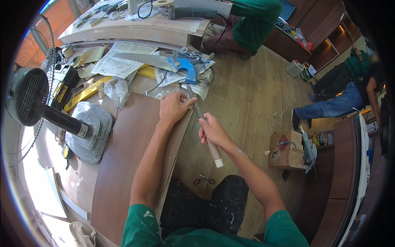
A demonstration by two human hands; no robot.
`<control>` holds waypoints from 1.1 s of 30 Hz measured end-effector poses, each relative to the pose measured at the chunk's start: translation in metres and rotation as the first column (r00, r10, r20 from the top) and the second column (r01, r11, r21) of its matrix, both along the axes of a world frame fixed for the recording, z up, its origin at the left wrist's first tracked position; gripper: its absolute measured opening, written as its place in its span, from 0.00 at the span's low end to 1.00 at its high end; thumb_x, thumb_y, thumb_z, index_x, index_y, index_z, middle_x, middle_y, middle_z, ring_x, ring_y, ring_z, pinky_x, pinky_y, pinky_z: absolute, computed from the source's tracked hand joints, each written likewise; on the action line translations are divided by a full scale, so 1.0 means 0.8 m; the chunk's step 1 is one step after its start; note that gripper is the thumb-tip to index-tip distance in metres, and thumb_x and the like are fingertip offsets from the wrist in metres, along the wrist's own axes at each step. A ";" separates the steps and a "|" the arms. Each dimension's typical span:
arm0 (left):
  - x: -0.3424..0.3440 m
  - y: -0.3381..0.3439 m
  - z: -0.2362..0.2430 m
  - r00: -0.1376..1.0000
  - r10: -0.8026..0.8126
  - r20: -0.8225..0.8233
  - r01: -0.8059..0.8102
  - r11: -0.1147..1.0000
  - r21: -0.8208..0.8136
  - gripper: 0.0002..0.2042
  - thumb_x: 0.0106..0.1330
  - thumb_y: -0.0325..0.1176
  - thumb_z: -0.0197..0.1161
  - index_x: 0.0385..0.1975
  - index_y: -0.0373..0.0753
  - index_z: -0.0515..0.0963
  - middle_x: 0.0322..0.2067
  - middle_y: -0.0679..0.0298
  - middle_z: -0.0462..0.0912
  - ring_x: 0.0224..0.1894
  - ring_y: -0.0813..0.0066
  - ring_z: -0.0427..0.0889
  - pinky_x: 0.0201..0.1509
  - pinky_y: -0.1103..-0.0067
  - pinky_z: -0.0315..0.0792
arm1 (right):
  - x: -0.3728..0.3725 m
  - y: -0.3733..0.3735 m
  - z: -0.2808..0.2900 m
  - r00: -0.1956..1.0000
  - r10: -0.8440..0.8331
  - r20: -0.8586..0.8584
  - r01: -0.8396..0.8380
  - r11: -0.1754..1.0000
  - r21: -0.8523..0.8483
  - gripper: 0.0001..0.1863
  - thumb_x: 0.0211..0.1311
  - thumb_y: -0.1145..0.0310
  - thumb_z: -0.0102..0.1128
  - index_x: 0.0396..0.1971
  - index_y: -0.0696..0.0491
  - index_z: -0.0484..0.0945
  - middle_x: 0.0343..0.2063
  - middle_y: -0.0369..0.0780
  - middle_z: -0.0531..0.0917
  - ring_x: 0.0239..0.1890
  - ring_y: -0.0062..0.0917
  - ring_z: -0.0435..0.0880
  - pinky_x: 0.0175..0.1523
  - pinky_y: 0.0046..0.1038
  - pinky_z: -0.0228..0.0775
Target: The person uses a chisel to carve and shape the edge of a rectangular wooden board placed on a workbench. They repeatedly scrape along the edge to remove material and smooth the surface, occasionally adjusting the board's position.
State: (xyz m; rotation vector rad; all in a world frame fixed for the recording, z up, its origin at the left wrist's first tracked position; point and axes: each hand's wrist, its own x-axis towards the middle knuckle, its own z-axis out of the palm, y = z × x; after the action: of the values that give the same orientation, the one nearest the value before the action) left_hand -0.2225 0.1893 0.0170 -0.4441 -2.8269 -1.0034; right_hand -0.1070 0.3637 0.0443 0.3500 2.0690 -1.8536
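My right hand is wrapped round a long, narrow grey-brown stick with a pale near end. The stick slants beside the right edge of a brown wood panel, its far end up by my left hand. At the panel's far right corner, my left hand has its fingers curled over the edge, thumb and forefinger close to the stick. Just beyond lies a handsaw with a blue handle, on newspaper. What the curled fingertips touch underneath is hidden.
A black fan on a grey base stands left of the panel, near a yellow level. Scissors lie on the floor near my legs. Right are a cardboard box and a caulking gun. Other people work farther off.
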 end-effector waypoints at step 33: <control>0.005 0.006 0.008 0.995 0.095 -0.005 -0.083 0.893 0.443 0.18 0.72 0.47 0.71 0.50 0.37 0.84 0.34 0.58 0.86 0.40 0.56 0.85 0.50 0.62 0.76 | -0.041 0.025 0.016 0.984 0.037 0.175 -0.039 0.999 0.010 0.16 0.87 0.54 0.45 0.50 0.52 0.74 0.20 0.26 0.67 0.17 0.11 0.62 0.22 0.21 0.57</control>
State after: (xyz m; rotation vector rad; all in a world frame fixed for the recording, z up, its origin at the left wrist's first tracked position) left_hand -0.2184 0.1939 0.0234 -0.2689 -2.4525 -1.5498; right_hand -0.1397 0.3837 0.0567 0.4568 1.9578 -1.7215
